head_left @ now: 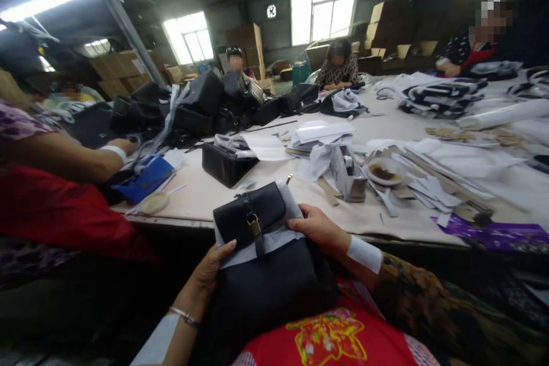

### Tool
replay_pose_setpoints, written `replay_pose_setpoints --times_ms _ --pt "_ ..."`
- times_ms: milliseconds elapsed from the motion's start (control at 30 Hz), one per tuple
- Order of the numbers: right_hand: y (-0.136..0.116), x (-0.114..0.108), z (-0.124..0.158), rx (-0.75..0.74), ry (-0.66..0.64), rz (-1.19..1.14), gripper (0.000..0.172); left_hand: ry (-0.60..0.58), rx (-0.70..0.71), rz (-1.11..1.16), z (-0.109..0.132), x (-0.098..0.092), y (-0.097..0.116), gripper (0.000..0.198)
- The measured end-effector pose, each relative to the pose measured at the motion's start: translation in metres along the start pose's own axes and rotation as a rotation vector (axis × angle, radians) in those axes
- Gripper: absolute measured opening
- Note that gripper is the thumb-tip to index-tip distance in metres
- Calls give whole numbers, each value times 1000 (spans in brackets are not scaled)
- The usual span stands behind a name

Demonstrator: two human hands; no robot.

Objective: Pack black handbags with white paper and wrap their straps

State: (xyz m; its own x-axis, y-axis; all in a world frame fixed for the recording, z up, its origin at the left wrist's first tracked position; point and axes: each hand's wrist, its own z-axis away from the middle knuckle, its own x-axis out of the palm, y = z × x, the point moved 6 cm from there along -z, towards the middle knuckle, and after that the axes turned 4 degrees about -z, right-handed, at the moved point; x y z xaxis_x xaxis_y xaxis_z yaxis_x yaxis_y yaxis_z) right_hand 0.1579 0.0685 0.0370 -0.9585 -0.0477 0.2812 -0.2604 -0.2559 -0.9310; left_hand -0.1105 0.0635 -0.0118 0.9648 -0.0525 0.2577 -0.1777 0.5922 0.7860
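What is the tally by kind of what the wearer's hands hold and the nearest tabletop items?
Black handbag, held by left hand and right hand: 1
White paper wrap: 1
Open black case: 1
Tape dispenser: 1
Dishes: 2, stained dish, pale dish
Total: 6

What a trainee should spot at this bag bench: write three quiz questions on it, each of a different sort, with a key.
1. True or false: the left hand and the right hand both hold the black handbag.
2. The white paper is: A tucked under the flap; B rolled into a tube; C crumpled into a ball.
3. Fill in: the clasp is ___-coloured.
Key: 1 true; 2 A; 3 gold.
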Motion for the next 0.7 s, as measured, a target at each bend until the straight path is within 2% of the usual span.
replay_pose_setpoints --times_ms 100,167,233,300,400,500,600,700 --pt "-6 1 8 -13 -8 -2 40 -12 -47 -11 10 8 -2 39" --pt "-7 -2 12 -6 -3 -23 41 -9 -18 -55 16 15 4 42" --pt "-8 -6 16 10 10 -63 43 19 58 -112 22 22 18 46" --pt "-11 -10 17 10 19 -134 45 87 158 -177 29 27 43 46" --pt "-27 -11 16 -51 -23 -260 44 157 274 -304 42 39 97 45" --pt "-55 -9 11 -175 -122 -347 46 144 363 -459 51 65 163 46" --pt "-74 -15 3 -301 -206 -393 56 120 468 -674 48 103 229 49" --pt "-65 -38 -5 -359 -172 -249 69 118 566 -891 30 146 289 51"
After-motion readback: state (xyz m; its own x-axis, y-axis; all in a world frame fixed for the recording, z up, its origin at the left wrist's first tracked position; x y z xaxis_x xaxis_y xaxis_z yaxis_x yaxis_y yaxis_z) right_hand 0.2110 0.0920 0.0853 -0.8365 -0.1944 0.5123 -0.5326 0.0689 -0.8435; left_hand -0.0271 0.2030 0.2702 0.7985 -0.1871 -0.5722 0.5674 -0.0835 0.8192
